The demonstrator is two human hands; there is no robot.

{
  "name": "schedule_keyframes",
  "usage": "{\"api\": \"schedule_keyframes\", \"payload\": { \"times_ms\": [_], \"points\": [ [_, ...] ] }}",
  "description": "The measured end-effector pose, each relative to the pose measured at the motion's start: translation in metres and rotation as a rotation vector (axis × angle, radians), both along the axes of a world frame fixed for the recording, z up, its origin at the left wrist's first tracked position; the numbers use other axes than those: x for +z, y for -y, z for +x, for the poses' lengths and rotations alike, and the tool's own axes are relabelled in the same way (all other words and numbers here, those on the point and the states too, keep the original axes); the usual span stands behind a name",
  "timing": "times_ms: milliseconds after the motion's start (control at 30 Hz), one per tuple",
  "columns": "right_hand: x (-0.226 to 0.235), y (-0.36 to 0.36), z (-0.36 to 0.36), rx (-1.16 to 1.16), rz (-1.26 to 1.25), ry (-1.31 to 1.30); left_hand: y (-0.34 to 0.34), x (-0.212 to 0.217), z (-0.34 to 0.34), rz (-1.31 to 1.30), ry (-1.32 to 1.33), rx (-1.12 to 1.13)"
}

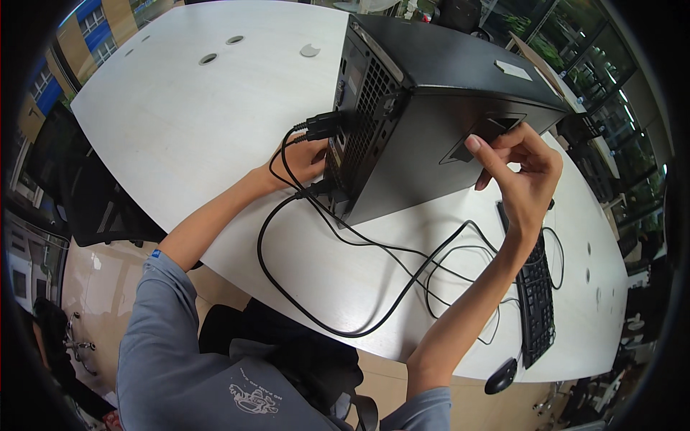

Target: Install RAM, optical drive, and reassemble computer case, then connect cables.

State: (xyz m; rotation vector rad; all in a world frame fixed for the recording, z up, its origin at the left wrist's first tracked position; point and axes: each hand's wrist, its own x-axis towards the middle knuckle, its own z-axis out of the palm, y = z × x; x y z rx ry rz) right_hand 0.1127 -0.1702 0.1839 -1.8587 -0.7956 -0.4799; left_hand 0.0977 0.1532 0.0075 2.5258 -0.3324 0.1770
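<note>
A black desktop computer tower (431,144) stands on the white table, its back with vents and ports turned to the left. My left hand (305,159) is against the tower's rear edge, just below two black cable plugs (321,126); its fingertips are hidden by the tower and cables. At the side panel, my right hand (523,161) is next to a recessed latch (496,128). Its thumb points left, apart from the bent fingers, and nothing shows between them. Another plug (321,188) sits lower on the back, with a thick black cable (267,266) looping from it.
The cables trail over the white table (158,122) toward its near edge. On the right lie a black keyboard (537,302) and a black mouse (501,376). Round grommets (208,59) are set in the tabletop. A black office chair (108,201) stands at the left.
</note>
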Motion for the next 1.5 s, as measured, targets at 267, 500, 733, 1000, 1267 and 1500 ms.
{"api": "schedule_keyframes", "payload": {
  "times_ms": [267, 500, 733, 1000, 1267, 1500],
  "points": [
    [-0.002, 0.008, 0.009, 0.158, -0.008, 0.034, -0.046, -0.069, 0.052, 0.035, 0.443, -0.183],
    [-0.006, 0.035, -0.008, 0.039, -0.033, 0.35, -0.061, -0.112, 0.123, 0.248, 0.417, -0.181],
    [-0.006, 0.032, -0.009, 0.032, -0.003, 0.3, -0.074, -0.123, 0.13, 0.314, 0.419, -0.187],
    [-0.003, 0.011, 0.007, 0.157, 0.012, 0.112, -0.082, -0.121, 0.111, 0.325, 0.426, -0.168],
    [0.0, 0.009, 0.006, 0.19, 0.01, 0.064, -0.103, -0.131, 0.094, 0.343, 0.425, -0.153],
    [-0.002, 0.014, 0.006, 0.196, 0.038, 0.069, -0.073, -0.105, 0.065, 0.416, 0.561, -0.248]
  ]
}}
